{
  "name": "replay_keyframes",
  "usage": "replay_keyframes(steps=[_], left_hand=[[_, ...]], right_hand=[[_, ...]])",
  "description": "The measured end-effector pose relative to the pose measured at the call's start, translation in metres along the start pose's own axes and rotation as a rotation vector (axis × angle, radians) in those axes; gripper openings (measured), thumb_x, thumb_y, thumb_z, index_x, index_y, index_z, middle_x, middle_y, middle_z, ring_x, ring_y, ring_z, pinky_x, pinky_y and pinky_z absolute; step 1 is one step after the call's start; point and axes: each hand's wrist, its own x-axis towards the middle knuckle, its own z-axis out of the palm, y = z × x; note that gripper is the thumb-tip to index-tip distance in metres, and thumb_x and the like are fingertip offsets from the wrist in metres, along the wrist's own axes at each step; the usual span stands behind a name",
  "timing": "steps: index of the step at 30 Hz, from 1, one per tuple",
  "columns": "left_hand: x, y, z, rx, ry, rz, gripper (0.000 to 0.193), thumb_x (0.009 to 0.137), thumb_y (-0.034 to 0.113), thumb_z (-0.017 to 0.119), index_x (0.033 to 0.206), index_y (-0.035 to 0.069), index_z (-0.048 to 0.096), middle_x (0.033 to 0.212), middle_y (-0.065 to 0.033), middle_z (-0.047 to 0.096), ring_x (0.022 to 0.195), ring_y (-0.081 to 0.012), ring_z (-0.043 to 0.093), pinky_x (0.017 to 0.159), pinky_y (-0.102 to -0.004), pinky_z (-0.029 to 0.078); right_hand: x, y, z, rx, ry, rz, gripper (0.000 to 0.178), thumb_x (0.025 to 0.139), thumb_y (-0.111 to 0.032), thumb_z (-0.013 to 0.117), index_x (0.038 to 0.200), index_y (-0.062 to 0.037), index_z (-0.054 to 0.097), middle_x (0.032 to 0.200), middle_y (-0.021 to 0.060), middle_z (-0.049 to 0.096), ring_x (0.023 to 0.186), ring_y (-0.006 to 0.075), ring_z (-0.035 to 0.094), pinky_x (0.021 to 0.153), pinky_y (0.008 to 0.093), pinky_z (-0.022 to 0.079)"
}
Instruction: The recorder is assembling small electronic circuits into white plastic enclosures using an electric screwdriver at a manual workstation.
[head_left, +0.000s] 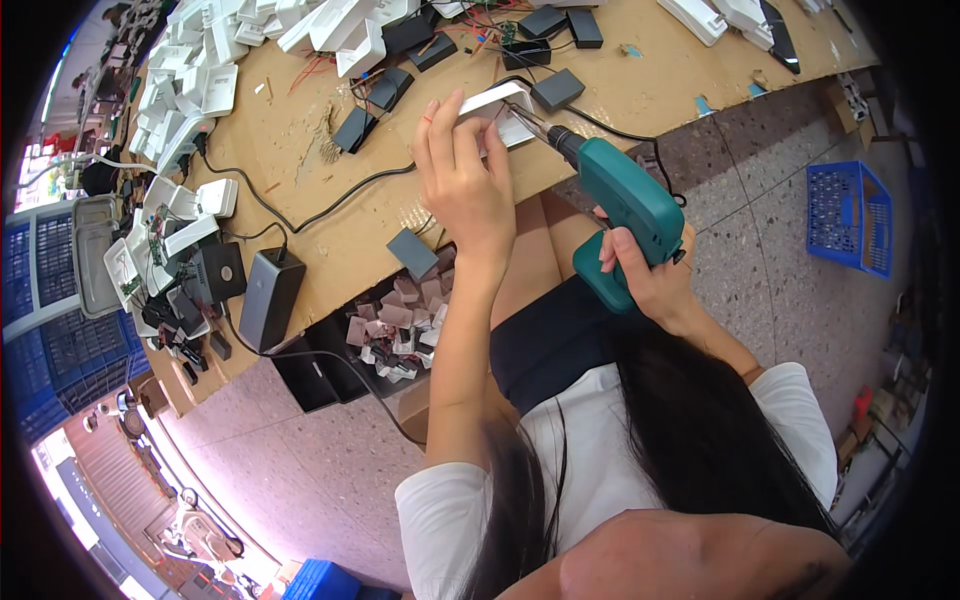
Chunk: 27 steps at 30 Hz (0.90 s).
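Observation:
My left hand (463, 185) is at the table's near edge, its fingertips gripping a small white plastic casing (517, 129). Some of those fingers stand raised, and a red band circles one. In my right hand (652, 278) is a teal pistol-grip power tool (628, 195), fingers wrapped round its handle. Its black nose narrows to a thin metal tip that points left into the casing. Whether the tip touches anything inside is too small to tell. A dark rectangular block (558, 90) lies just beyond the casing, beside a black cable.
White casings (200, 85) are heaped at the far left of the tan table (300, 110). Black boxes and loose wires lie along its back. A black adapter (271, 298) stands at the left edge. Below sits a bin of small parts (400, 325); a blue crate (850, 218) is on the floor.

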Motion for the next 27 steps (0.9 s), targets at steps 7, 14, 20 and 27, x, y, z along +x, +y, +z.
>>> replay_keyframes(steps=[7, 14, 20, 27], left_hand=[[-0.001, -0.006, -0.001, 0.033, 0.029, 0.041, 0.010, 0.086, 0.002, 0.076, 0.089, 0.003, 0.066, 0.130, -0.0082, 0.067, 0.126, -0.0357, 0.061, 0.097, -0.0453, 0.054], [-0.003, -0.007, -0.003, 0.029, 0.023, 0.037, 0.011, 0.086, 0.002, 0.076, 0.089, 0.003, 0.066, 0.129, -0.0086, 0.067, 0.126, -0.0360, 0.061, 0.097, -0.0451, 0.055], [-0.008, -0.008, -0.002, 0.027, 0.034, 0.047, 0.010, 0.085, 0.001, 0.075, 0.088, 0.003, 0.066, 0.128, -0.0087, 0.067, 0.125, -0.0361, 0.062, 0.097, -0.0447, 0.054], [-0.016, -0.004, -0.009, 0.017, 0.030, 0.040, 0.010, 0.084, 0.001, 0.076, 0.088, 0.003, 0.067, 0.127, -0.0089, 0.067, 0.125, -0.0357, 0.062, 0.097, -0.0443, 0.054]], right_hand=[[-0.005, 0.006, 0.006, -0.017, -0.014, 0.017, 0.013, 0.092, -0.004, 0.074, 0.100, 0.0045, 0.067, 0.085, 0.0092, 0.063, 0.065, 0.0162, 0.067, 0.057, 0.0288, 0.051], [-0.008, 0.014, 0.010, -0.143, -0.014, -0.055, 0.017, 0.088, -0.005, 0.076, 0.098, 0.0031, 0.065, 0.087, 0.0133, 0.061, 0.072, 0.0270, 0.062, 0.065, 0.0358, 0.050], [-0.014, 0.024, 0.009, -0.135, -0.035, -0.049, 0.016, 0.088, -0.005, 0.075, 0.097, 0.0019, 0.065, 0.089, 0.0137, 0.061, 0.074, 0.0280, 0.061, 0.066, 0.0359, 0.050], [-0.026, 0.025, 0.013, -0.115, 0.009, -0.081, 0.015, 0.087, -0.004, 0.075, 0.096, 0.0016, 0.065, 0.089, 0.0136, 0.062, 0.077, 0.0286, 0.062, 0.069, 0.0366, 0.051]])
